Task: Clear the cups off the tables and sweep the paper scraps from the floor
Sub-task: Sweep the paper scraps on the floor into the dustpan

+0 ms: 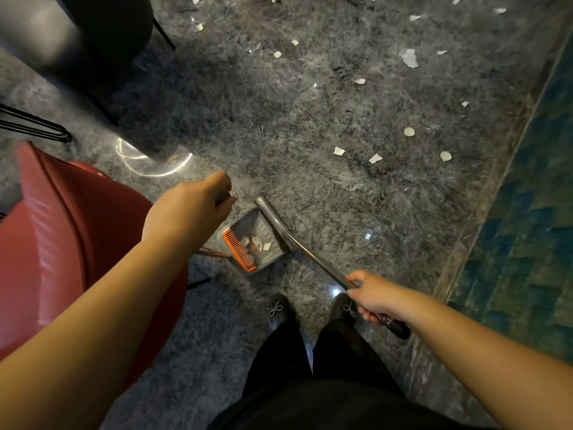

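A grey dustpan [263, 259] with an orange comb edge stands on the floor in front of my feet, with a few white paper scraps inside it. My left hand [192, 206] grips the top of the dustpan's handle. My right hand [375, 297] grips the broom's metal shaft [313, 256] near its dark grip. The grey broom head [273, 217] lies across the dustpan's mouth. Several white paper scraps [409, 57] lie scattered over the grey floor ahead and to the right.
A red chair [55, 243] stands close on my left. Behind it rises a table's dark pedestal with a shiny round base [155, 162]. A black chair [111, 29] is at the upper left. A blue-green tiled strip [527, 212] borders the floor on the right.
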Tool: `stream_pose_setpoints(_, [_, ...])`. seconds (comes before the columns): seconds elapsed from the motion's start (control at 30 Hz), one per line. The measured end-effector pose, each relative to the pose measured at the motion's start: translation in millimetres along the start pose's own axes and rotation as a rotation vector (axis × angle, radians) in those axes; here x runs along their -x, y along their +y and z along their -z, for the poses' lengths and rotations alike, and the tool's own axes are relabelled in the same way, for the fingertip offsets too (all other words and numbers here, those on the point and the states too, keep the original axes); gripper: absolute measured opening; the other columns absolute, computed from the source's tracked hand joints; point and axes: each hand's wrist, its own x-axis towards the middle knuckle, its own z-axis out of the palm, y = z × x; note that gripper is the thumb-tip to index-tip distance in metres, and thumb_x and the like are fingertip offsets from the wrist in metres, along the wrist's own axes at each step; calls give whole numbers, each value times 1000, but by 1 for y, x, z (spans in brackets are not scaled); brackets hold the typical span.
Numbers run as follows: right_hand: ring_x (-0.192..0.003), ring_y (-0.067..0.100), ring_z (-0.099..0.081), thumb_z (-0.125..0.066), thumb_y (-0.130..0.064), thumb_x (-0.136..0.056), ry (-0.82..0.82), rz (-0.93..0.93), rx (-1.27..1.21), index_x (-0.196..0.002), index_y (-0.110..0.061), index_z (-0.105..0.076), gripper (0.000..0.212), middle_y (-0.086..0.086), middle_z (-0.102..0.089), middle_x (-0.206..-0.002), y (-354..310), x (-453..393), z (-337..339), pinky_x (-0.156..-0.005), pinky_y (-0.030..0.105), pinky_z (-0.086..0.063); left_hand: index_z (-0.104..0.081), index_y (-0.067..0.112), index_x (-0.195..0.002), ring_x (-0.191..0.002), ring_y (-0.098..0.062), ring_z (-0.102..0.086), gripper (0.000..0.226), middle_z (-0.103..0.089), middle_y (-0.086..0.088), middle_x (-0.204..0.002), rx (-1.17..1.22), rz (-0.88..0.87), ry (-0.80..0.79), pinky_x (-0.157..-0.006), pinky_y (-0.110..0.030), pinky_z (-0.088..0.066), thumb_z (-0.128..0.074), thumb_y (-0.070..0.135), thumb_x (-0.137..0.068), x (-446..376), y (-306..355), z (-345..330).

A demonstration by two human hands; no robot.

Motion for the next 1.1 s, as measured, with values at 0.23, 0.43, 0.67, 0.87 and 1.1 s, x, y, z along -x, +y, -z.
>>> stream_pose_setpoints(0.23, [-35, 11, -48, -54, -22, -94, 89, 114, -56, -128, -27, -46, 35, 8, -55, -67, 13, 6, -3, -36, 20, -39, -57, 16, -102, -63, -33, -58, 23, -63, -12, -73, 55, 13, -35, -52, -35, -47, -65, 34, -91, -12, -5, 11])
stream_pose_setpoints(0.43, [-30, 8, -47, -62, -27, -91, 180, 183, -139, -117, -34, -44, 32, 5, -58, -69, -4, 9, 19, -34, 19, -37, -54, 17, -100, -65, -33, -57, 21, -61, -10, -73, 105, 34, -40, -54, -40, -49, -63, 35, -92, -33, 8, 17])
stream_pose_setpoints(0.67, [-29, 12, -41, -55, -19, -95, 298, 180, -306, -115, -33, -45, 27, 9, -51, -61, -28, -7, 66, -33, 20, -36, -51, 17, -98, -68, -38, -59, 19, -64, -16, -77, 113, -24, 14, -54, -41, -49, -59, 33, -93, -94, 35, 17])
stream_pose_setpoints(0.87, [-32, 12, -42, -55, -17, -95, 398, 168, -353, -127, -27, -46, 34, 7, -53, -63, -52, -36, 151, -32, 15, -33, -50, 16, -97, -66, -36, -57, 20, -61, -14, -74, 101, -78, 14, -52, -41, -49, -58, 34, -93, -185, 71, 12])
stream_pose_setpoints(1.1, [-40, 17, -45, -54, -20, -96, 380, 133, -341, -134, -22, -40, 40, 7, -52, -70, -89, -87, 276, -35, 20, -35, -48, 16, -94, -61, -34, -53, 22, -48, -2, -66, 55, -147, -32, -49, -34, -38, -60, 34, -93, -310, 106, -5])
